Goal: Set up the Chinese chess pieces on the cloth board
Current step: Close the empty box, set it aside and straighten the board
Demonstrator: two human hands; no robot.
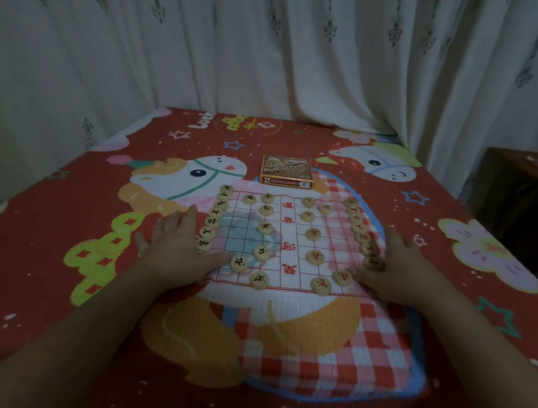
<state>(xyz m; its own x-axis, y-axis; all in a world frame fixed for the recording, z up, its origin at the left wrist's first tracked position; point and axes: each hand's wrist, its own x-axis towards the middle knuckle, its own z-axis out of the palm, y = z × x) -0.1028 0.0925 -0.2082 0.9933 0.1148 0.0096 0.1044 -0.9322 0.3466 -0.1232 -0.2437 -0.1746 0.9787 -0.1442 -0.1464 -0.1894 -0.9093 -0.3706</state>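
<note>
- The left hand lies flat and open, fingers spread, at the left edge of the cloth board; its forefinger side reaches onto the near-left corner.
- The right hand is also open, fingers stretched, at the right edge of the board. Its fingertips are at the nearest visible piece of the right edge column.
- The one cloth board, white with a red grid, lies in the middle of the desk, which is covered by a red cartoon cloth.
- The black-lettered pieces are on the left half: five in one line from far to near, and two more, one at the far end and one at the near end.
- The red-lettered pieces mirror them on the right half: five in a line and two more.
- Each edge column shows about seven pieces packed closely; the hands hide the near ends, so I cannot tell the full number.
- One box stands just behind the board.
- A pale curtain hangs behind the desk.
</note>
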